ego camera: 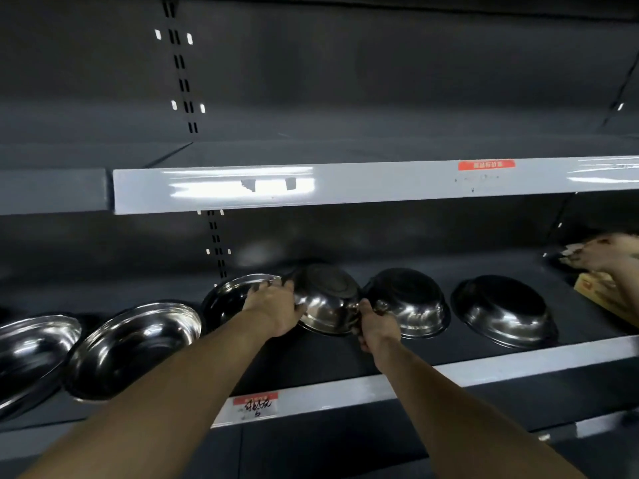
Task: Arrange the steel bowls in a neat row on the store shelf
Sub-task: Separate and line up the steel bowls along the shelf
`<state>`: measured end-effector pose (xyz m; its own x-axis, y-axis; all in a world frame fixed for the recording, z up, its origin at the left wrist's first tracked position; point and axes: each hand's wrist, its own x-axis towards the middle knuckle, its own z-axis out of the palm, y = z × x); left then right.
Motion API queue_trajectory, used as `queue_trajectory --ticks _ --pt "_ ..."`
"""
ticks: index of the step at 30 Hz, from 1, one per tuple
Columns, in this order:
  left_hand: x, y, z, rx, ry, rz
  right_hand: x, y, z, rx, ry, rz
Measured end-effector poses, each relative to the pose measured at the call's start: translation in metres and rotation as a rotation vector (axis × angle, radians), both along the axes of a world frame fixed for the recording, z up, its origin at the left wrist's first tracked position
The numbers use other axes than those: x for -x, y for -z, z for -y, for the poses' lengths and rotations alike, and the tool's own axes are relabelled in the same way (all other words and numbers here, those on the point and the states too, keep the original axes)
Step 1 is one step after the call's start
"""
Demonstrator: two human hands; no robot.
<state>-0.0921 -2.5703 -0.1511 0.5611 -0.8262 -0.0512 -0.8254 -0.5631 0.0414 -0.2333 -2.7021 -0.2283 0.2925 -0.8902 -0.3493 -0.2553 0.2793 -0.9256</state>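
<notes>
Several steel bowls stand along the dark lower shelf (518, 359). The middle bowl (328, 302) is upside down and tilted, held from both sides: my left hand (276, 305) grips its left rim and my right hand (375, 326) grips its right rim. To its right lie two more upside-down bowls, one close by (411, 302) and one further right (505, 309). To its left an upright bowl (231, 293) is partly hidden by my left hand. Two upright bowls sit further left, one nearer (138, 344) and one at the frame's edge (31, 350).
An upper grey shelf (345, 184) overhangs the bowls and carries a red price label (486, 164). Another price tag (256, 406) hangs on the lower shelf's front edge. At the far right another person's hand (601, 254) reaches over a yellow box (598, 288).
</notes>
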Motion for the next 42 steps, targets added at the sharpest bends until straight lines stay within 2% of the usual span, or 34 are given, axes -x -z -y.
queue_trajectory --ticks 4,11,17,26,29,32,35,39,42 --pt "0.0 0.006 0.016 0.013 -0.054 -0.014 -0.001 0.003 0.008 -0.04 -0.037 0.0" --pt "0.009 0.022 0.029 0.114 -0.132 -0.178 -0.006 0.012 0.012 -0.112 -0.185 0.035" --pt "0.014 0.026 0.032 0.161 -0.172 -0.214 -0.007 0.014 0.013 -0.079 -0.21 0.06" --pt "0.016 0.027 0.015 0.39 -0.198 -0.299 -0.001 0.007 0.004 -0.039 -0.239 0.145" --pt "0.019 0.029 0.003 0.494 -0.227 -0.341 0.001 0.002 -0.002 0.068 -0.235 0.175" --pt "0.021 0.031 -0.008 0.629 -0.253 -0.404 0.006 -0.001 -0.01 0.316 -0.253 0.221" --pt "0.025 0.025 -0.014 0.801 -0.286 -0.558 0.019 -0.003 -0.022 0.518 -0.252 0.212" --pt "0.032 0.019 -0.02 0.987 -0.313 -0.707 0.033 -0.004 -0.035 0.659 -0.217 0.142" --pt "0.035 0.008 -0.024 1.108 -0.347 -0.877 0.042 -0.008 -0.043 0.683 -0.169 0.104"
